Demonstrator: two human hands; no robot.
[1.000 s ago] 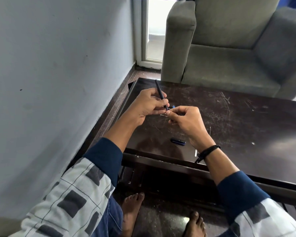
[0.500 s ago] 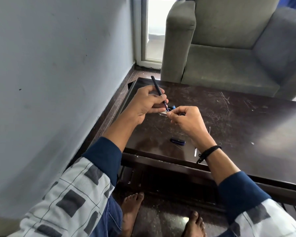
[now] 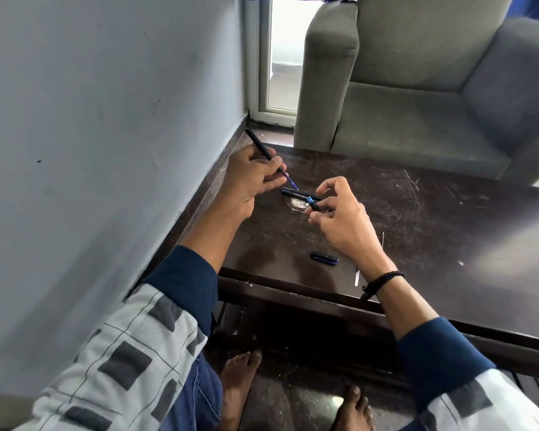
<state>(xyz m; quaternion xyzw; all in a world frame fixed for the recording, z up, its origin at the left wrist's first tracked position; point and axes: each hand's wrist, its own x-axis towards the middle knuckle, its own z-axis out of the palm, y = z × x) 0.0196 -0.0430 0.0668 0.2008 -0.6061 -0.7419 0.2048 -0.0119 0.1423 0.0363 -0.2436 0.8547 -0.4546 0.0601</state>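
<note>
My left hand (image 3: 251,181) grips a thin black pen body (image 3: 260,147), tilted up toward the wall, with a blue refill tip (image 3: 292,182) sticking out past the fingers. My right hand (image 3: 344,219) pinches a short black pen piece with a blue ring (image 3: 311,203) just above the dark wooden table (image 3: 433,231). Between the hands, another dark pen barrel (image 3: 294,192) lies flat on the table. The two hands are a little apart and do not touch.
A dark blue pen cap (image 3: 324,259) lies near the table's front edge, with a thin pale sliver (image 3: 356,276) beside my right wrist. A grey armchair (image 3: 417,88) stands behind the table. A grey wall (image 3: 106,150) runs close along the left.
The hands, joined over the pen a second ago, have come apart. My left hand drew the pen body left and back, baring the blue refill; my right hand kept the short piece.
</note>
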